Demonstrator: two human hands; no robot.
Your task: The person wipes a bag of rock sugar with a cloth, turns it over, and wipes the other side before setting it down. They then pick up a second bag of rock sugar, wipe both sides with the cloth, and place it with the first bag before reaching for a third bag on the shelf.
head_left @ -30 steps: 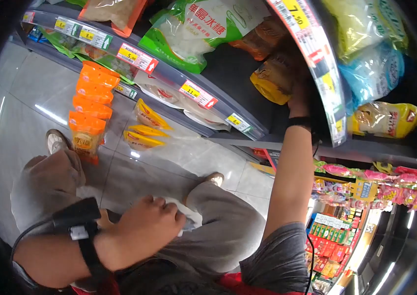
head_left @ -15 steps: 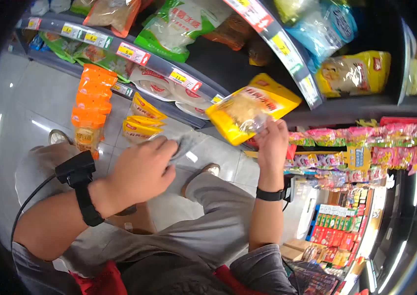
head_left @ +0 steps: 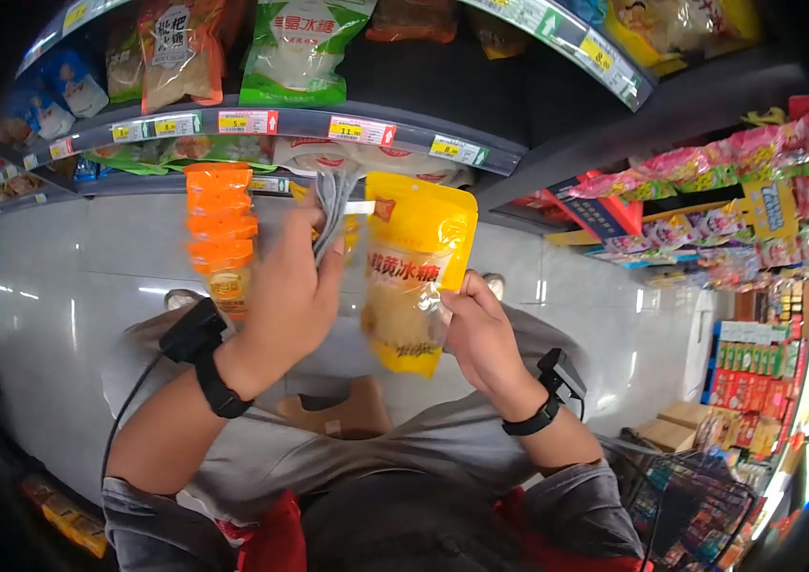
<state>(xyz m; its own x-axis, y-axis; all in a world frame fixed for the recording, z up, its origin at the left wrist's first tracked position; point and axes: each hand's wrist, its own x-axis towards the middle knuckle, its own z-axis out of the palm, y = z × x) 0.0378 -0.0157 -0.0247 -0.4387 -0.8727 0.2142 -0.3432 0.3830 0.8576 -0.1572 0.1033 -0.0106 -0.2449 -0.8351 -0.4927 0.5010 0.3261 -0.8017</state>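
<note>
right hand (head_left: 482, 334): sugar-filled yellow pouch (head_left: 414, 286) — left hand (head_left: 288, 300): grey cloth (head_left: 334, 202)

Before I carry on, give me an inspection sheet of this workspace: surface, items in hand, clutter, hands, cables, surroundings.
Surface: grey tiled floor, glossy with light reflections; no spill seen.
Items in hand: yellow bag with a see-through window, grey cloth, bunched.
Clutter: overlapping orange bags on the floor; brown object between the legs.
Left hand: grips the grey cloth.
Right hand: grips the yellow bag's side edge.
Cables: thin black cable from the left wrist device; no snag seen.
Surroundings: stocked shelves with price labels ahead; pink packets to the right.
</note>
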